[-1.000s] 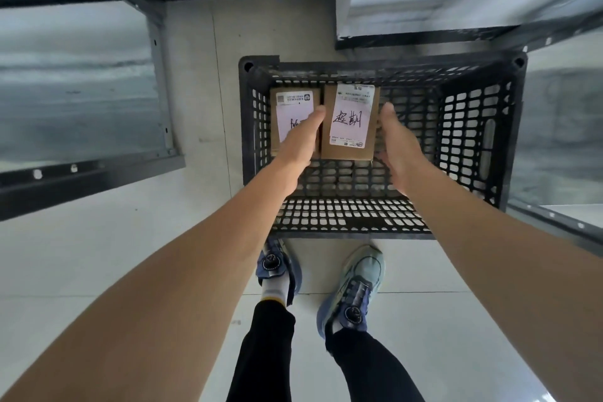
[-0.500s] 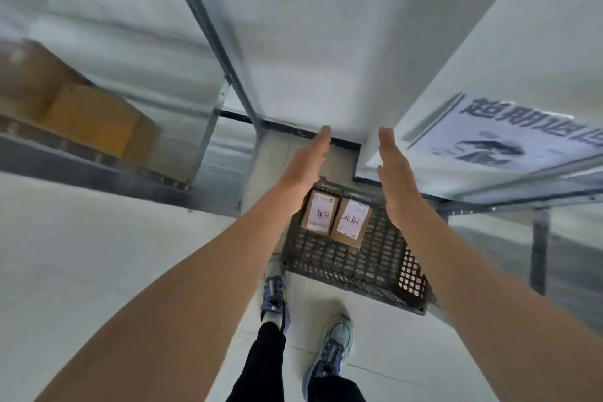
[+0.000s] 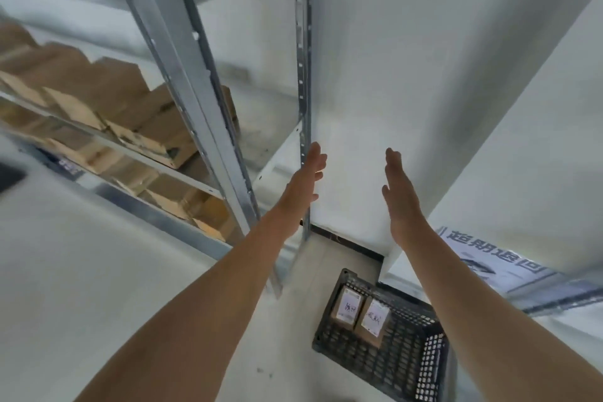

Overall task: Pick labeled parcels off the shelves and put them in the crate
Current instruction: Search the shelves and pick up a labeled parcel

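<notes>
The black slatted crate [image 3: 404, 365] sits on the floor at the lower right. Two brown parcels lie side by side in its far end, each with a white handwritten label: one on the left [image 3: 347, 305], one on the right [image 3: 374, 319]. My left hand [image 3: 305, 181] and my right hand [image 3: 399, 192] are raised in front of me, well above the crate, palms facing each other, fingers straight and holding nothing. More brown cardboard parcels [image 3: 98, 104] fill the metal shelves on the left, blurred.
A grey steel shelf upright [image 3: 182, 75] slants across the left centre, a second upright [image 3: 305, 75] stands just behind my left hand. A white pillar fills the middle. A printed sign [image 3: 489, 258] lies on a shelf at the right. The floor is pale.
My hands have let go of the parcel in the crate and risen. My view has swung up and left, so the crate has dropped to the lower right and the parcel shelves have come into sight.
</notes>
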The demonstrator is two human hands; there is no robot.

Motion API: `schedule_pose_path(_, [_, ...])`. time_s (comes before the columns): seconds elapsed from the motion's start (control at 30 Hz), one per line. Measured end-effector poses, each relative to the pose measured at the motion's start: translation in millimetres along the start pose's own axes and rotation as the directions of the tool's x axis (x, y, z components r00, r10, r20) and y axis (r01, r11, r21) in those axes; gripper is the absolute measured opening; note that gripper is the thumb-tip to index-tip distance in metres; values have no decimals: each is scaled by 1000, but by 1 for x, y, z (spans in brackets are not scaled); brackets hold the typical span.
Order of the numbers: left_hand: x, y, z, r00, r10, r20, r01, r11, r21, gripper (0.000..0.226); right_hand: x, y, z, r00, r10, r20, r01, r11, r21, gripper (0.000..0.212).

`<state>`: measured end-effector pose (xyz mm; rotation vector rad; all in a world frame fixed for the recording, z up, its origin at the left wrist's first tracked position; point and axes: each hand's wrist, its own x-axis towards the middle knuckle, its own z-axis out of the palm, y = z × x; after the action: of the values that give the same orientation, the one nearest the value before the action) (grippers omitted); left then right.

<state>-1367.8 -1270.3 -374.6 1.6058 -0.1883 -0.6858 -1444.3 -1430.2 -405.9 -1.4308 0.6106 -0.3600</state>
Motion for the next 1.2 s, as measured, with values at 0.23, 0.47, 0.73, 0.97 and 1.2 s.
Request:
schedule_pose_path(0.23, [-110,63,-76,980,199,-20,-199,980,7,75,-98,-84,81,978,-207,32,208,978,-1,61])
schedule_pose_path(0.47, [-208,91,-187,942,329,-70,-328,944,27,94,-197,-145,186,946,-313,85,305,948,97,51])
schedule_pose_path(0.73, [-280,117,-319,904,380,-197,-388,922,2,80,-268,-193,307,881,-429,199,421,903,85,59])
schedule_pose_path(0.97, [-297,138,-405,877,392,-279,-411,911,-12,79,-268,-215,405,842,-472,262,474,878,62,65])
schedule_pose_path(1.2, [-252,161,-489,846,389,-364,-430,902,-34,75,-216,-233,494,851,-435,296,409,901,146,62])
